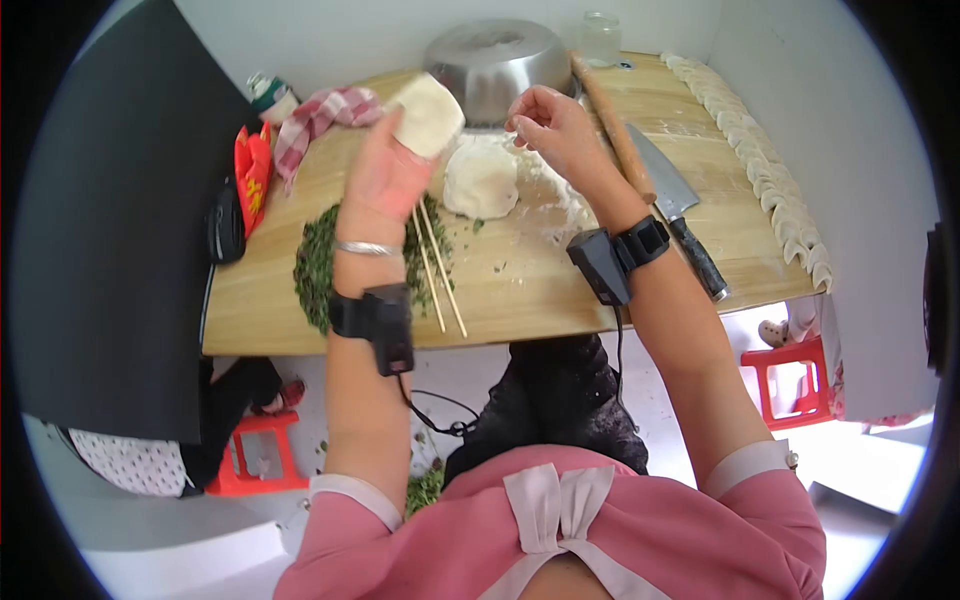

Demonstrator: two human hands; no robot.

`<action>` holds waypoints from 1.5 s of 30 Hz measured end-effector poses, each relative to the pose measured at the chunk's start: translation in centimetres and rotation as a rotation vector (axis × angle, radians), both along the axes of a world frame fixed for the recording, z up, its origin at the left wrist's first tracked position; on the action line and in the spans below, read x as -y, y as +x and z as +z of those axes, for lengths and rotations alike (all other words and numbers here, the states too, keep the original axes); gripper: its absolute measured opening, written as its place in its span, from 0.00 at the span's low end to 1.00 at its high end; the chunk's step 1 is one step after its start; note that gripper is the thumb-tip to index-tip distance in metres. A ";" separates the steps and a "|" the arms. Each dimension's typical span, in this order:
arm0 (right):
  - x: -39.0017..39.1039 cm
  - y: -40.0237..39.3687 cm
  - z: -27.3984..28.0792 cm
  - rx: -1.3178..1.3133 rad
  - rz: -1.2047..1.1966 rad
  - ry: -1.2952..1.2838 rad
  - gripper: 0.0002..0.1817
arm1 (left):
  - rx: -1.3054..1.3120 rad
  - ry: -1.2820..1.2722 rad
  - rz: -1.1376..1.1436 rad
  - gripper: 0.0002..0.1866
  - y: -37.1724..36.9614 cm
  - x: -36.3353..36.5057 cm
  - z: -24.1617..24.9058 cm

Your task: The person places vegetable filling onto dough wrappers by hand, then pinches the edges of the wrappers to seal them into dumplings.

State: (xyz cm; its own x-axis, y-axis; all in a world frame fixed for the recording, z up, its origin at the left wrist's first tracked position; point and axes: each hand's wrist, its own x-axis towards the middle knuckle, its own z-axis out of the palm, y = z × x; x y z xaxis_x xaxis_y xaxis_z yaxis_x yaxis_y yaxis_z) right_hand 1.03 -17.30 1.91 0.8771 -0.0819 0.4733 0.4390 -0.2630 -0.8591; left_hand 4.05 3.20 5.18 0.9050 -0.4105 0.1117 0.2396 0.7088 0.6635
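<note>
My left hand holds a round dough wrapper, which lies across its raised fingers. To the right, my right hand hovers over the floured board with fingers loosely bent, thumb apart and nothing visible in it. Between and below the hands, more round dough wrappers lie on the wooden table. Chopped greens are heaped under my left forearm, which hides part of them. A pair of chopsticks rests at the right side of that heap.
Behind the hands sits an upturned metal basin. A rolling pin and a cleaver lie right of my right hand. Folded dumplings line the right edge. A checked cloth, red packet and glass jar stand around.
</note>
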 end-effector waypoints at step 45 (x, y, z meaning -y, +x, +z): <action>-16.1 -1.9 4.0 0.114 0.344 -0.721 0.09 | -0.176 -0.260 0.095 0.19 -9.9 -11.1 -3.5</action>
State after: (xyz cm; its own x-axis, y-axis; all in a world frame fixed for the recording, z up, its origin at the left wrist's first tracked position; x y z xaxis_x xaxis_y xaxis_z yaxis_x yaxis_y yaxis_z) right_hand -0.89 -1.23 5.96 0.7407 0.5436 0.3948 0.6710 -0.5699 -0.4742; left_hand -5.82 14.28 1.64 0.9525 -0.3017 0.0403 0.2593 0.8736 0.4118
